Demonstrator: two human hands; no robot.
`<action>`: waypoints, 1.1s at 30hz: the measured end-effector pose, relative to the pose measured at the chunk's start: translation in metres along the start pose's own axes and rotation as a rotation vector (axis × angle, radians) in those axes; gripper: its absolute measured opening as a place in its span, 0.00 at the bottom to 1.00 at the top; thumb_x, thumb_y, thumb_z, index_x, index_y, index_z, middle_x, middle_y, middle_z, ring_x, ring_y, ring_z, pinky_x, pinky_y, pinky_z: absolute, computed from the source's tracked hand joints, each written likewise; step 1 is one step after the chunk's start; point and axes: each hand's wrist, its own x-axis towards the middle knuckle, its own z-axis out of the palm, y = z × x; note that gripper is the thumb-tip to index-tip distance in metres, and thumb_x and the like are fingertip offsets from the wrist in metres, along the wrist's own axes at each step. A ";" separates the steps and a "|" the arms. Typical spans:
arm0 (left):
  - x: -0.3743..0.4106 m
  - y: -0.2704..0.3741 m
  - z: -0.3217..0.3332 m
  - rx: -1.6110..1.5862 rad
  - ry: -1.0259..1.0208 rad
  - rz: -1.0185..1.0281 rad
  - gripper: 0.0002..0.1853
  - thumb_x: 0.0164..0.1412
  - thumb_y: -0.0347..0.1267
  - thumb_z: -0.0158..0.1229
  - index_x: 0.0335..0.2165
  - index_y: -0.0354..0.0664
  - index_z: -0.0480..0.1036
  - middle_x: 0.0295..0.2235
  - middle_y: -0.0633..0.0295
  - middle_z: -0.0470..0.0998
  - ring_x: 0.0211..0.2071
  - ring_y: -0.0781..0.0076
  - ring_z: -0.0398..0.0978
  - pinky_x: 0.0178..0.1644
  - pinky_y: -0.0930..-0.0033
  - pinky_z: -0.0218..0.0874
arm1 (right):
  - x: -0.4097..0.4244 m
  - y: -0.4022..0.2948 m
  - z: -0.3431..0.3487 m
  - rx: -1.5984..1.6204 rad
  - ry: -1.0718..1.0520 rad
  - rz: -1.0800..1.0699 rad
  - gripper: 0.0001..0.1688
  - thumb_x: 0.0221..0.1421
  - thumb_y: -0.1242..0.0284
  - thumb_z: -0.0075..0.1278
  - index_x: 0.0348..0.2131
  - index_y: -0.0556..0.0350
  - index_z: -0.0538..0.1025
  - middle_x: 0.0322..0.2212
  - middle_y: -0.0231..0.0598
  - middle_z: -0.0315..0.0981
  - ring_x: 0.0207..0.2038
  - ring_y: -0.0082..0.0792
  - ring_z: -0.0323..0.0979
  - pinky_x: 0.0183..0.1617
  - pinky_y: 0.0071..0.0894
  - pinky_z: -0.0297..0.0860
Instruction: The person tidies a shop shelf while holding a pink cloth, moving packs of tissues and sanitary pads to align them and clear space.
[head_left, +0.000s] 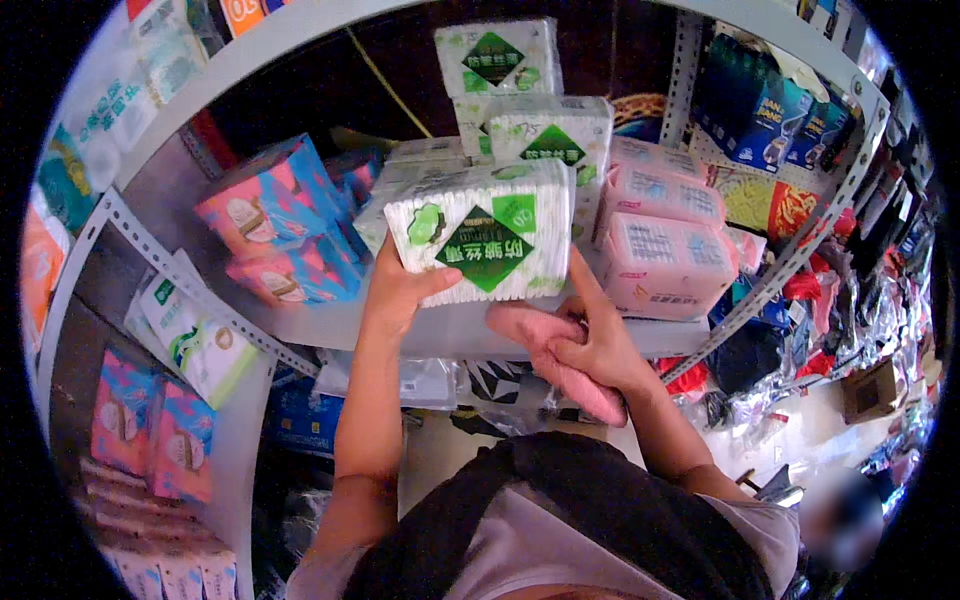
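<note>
A clear-wrapped pack of white folded tissues with green print (480, 236) is held tilted above the metal shelf. My left hand (409, 281) grips its lower left corner, thumb on the front. My right hand (600, 337) holds a folded pink cloth (577, 375) between thumb and fingers, just below the pack's right corner; one finger reaches up to the pack's side. Similar tissue packs (555, 139) are stacked behind. Pink-wrapped packs (667, 262) sit close together on the right, and pink and blue packs (277, 202) are piled on the left.
The grey shelf's front edge (480, 345) runs below the hands. Perforated metal uprights (795, 262) frame both sides. A lower left shelf holds a white and green pack (199, 337) and pink and blue packs (150, 435). Dark blue boxes (772, 124) stand at the back right, with plastic-wrapped goods (832, 315) beyond.
</note>
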 end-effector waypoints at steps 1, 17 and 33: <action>0.003 -0.003 0.003 0.003 -0.009 -0.070 0.52 0.34 0.18 0.68 0.59 0.38 0.53 0.53 0.58 0.65 0.53 0.65 0.64 0.56 0.68 0.56 | -0.001 0.003 -0.003 -0.055 0.051 -0.031 0.57 0.36 0.76 0.56 0.64 0.54 0.47 0.59 0.50 0.52 0.34 0.30 0.68 0.39 0.29 0.66; 0.063 -0.058 0.121 1.380 -0.579 0.857 0.33 0.40 0.21 0.60 0.50 0.43 0.67 0.57 0.46 0.55 0.59 0.42 0.52 0.62 0.53 0.49 | -0.061 0.022 -0.016 -0.011 0.036 0.139 0.39 0.37 0.77 0.51 0.54 0.57 0.64 0.33 0.39 0.71 0.32 0.27 0.67 0.37 0.24 0.64; 0.050 -0.051 0.017 1.201 -0.135 0.607 0.41 0.38 0.30 0.69 0.53 0.45 0.61 0.53 0.51 0.60 0.55 0.48 0.57 0.56 0.55 0.55 | -0.052 0.033 -0.003 0.080 -0.129 0.200 0.32 0.39 0.77 0.50 0.49 0.61 0.70 0.42 0.42 0.71 0.45 0.29 0.68 0.51 0.26 0.63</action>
